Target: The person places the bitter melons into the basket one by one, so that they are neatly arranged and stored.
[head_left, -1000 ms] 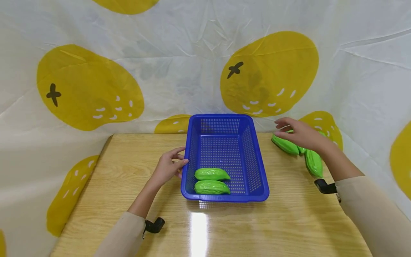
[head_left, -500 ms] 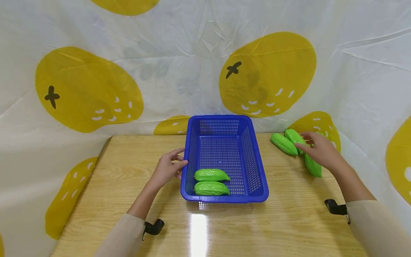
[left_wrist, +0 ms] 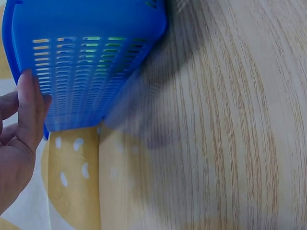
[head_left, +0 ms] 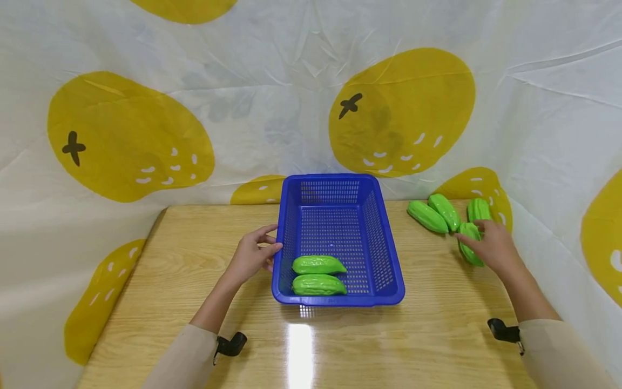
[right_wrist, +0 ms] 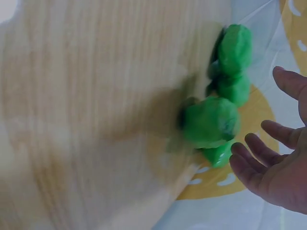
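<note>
A blue basket (head_left: 340, 300) holds two green bitter-melon-shaped vegetables (head_left: 318, 265) at its near end. My left hand (head_left: 250, 256) touches the basket's left rim, with fingertips against the perforated side (left_wrist: 72, 91) in the left wrist view. My right hand (head_left: 495, 248) is over the nearest green vegetable (head_left: 469, 244) of a group at the right. In the right wrist view the right hand (right_wrist: 283, 158) has its fingers spread beside that vegetable (right_wrist: 211, 122), with a gap between them.
Two more green vegetables (head_left: 426, 216) lie side by side right of the basket, and another (head_left: 479, 209) stands behind my right hand. A wooden table (head_left: 218, 221) meets a white cloth with yellow fruit prints (head_left: 272, 129) at the back.
My right hand has moved right and nearer, from above the leftmost loose vegetables to the nearest one. My left hand has stayed at the basket's rim.
</note>
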Motion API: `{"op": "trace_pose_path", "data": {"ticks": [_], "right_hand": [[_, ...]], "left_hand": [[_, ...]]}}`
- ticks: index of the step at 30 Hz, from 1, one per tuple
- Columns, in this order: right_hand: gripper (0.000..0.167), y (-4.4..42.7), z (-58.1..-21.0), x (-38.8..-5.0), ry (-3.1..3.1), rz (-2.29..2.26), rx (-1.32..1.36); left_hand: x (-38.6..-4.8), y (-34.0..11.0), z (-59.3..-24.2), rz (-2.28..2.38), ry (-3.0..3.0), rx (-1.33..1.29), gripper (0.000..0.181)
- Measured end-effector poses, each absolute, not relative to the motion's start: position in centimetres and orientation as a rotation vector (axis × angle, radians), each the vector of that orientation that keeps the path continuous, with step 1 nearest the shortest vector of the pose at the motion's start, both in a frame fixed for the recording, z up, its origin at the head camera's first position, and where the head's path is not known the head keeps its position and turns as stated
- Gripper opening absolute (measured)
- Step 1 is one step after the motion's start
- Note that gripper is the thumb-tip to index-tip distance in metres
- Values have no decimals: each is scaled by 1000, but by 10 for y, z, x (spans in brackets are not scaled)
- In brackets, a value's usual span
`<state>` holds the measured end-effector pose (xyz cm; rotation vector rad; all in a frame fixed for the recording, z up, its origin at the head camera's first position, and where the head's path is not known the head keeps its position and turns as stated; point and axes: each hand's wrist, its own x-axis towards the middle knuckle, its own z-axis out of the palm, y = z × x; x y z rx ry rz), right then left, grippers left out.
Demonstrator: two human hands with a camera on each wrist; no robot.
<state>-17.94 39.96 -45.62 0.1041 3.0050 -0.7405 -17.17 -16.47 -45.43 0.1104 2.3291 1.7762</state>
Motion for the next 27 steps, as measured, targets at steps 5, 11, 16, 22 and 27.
{"op": "trace_pose_path", "data": {"ticks": [5, 11, 16, 22, 27], "right_hand": [[92, 408, -466, -174, 2967, -746, 205], [97, 412, -476, -173, 2939, -783, 250], [102, 412, -483, -175, 2908, -837, 298], [99, 411, -490, -175, 2925, -867, 327], [94, 412, -492, -174, 2969, -855, 299]], "left_hand": [[-172, -164, -454, 1787, 2315, 96, 56], [-171, -164, -454, 1783, 2329, 88, 56], [-170, -165, -455, 1782, 2335, 95, 56], [-170, -165, -453, 1795, 2327, 97, 56], [-170, -166, -453, 1786, 2339, 102, 56]]}}
